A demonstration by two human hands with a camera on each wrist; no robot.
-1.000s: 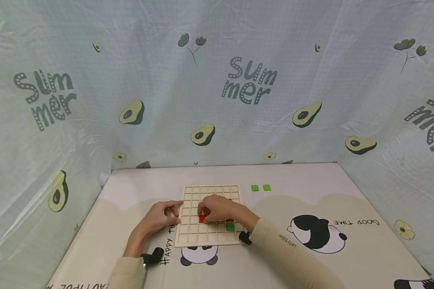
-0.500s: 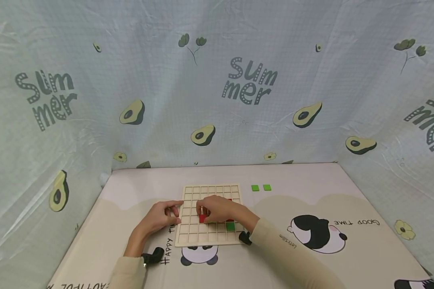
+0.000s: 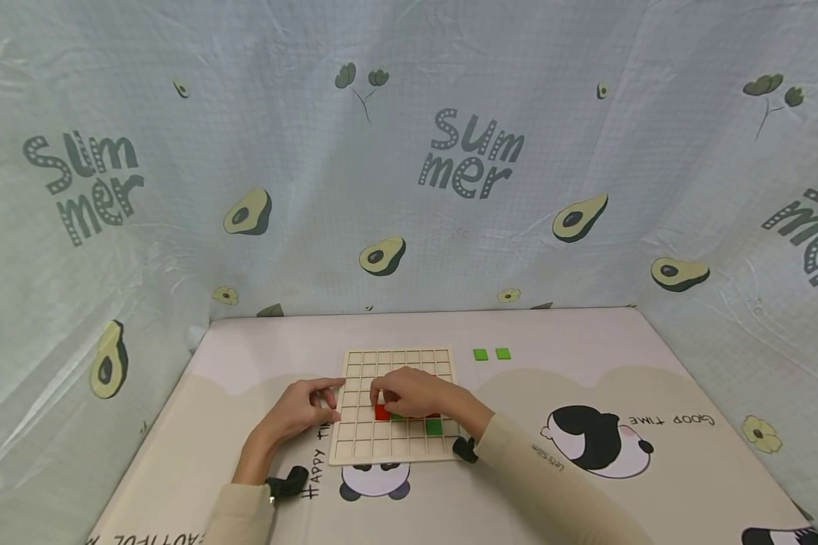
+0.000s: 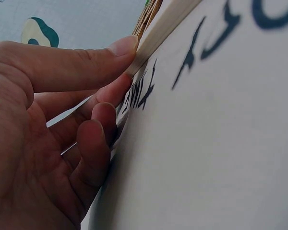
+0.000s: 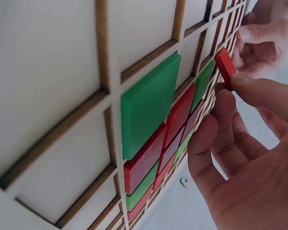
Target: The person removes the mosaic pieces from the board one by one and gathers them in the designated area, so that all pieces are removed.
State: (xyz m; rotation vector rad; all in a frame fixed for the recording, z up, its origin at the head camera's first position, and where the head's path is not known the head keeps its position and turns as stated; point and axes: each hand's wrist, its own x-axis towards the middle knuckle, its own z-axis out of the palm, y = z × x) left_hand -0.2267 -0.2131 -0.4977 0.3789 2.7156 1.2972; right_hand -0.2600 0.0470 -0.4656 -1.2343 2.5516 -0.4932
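My right hand (image 3: 414, 393) is over a pale wooden grid board (image 3: 390, 461). In the right wrist view it pinches a red square tile (image 5: 225, 68) between thumb and fingers. The tile tilts up from the board, beside a green tile (image 5: 203, 84) set in its cell. Several other red and green tiles lie in neighbouring cells, with a larger-looking green tile (image 5: 151, 105) closest to the camera. My left hand (image 3: 301, 406) touches the board's left edge with thumb and index finger; its other fingers bend loosely. In the head view my right hand hides part of the tiles.
Two loose green tiles (image 3: 480, 354) lie on the table beyond the board's right corner. The table wears a printed cloth (image 3: 518, 484) with panda drawings. A patterned curtain (image 3: 300, 151) closes off the back and both sides.
My right hand has shifted only slightly at the same place over the board, and a bit more green shows beside the red tile. My left hand stays at the edge.
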